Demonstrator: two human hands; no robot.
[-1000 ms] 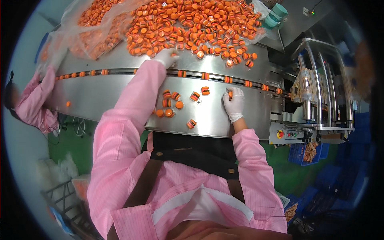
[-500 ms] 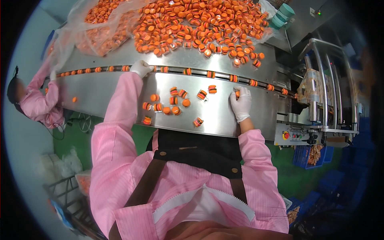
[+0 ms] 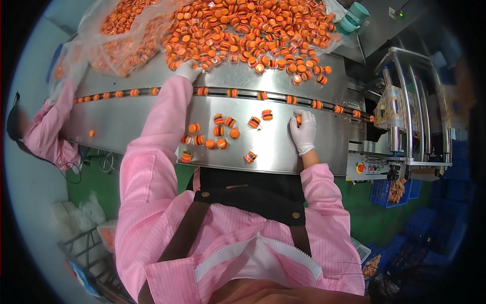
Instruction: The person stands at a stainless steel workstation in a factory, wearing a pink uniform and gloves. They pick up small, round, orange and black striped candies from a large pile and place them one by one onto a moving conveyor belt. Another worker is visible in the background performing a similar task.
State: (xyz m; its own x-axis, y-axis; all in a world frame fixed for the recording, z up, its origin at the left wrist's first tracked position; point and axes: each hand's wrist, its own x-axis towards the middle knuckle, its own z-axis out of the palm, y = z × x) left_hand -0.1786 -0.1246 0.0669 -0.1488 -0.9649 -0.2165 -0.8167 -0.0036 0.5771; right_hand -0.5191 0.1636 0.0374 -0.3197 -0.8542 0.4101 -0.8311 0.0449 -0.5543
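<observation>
My left hand [image 3: 187,71], in a white glove, reaches over the conveyor groove to the front edge of a large heap of burger-shaped candies [image 3: 243,30]. Its fingertips touch or nearly touch the nearest pieces, with finger and thumb looking slightly apart. On the near steel surface my gloved right hand [image 3: 304,133] rests with its fingers curled round one burger-shaped candy [image 3: 298,120], whose orange side shows at the fingertips. Spaced burger-shaped candies [image 3: 261,95] lie in a row along the conveyor [image 3: 276,96]. Several loose ones [image 3: 218,130] lie between my arms on the steel table [image 3: 273,147].
At the right, the conveyor runs into a packing machine [image 3: 397,111] with a metal frame and control buttons. A clear plastic bag [image 3: 116,45] of candies covers the far left. A co-worker in pink [image 3: 53,121] stands at the left end. Green bowls [image 3: 354,19] sit far right; blue crates [image 3: 387,193] stand below.
My left hand has moved from the conveyor up to the edge of the heap. The row of candies has shifted slightly in view. My right hand stays in place with its candy.
</observation>
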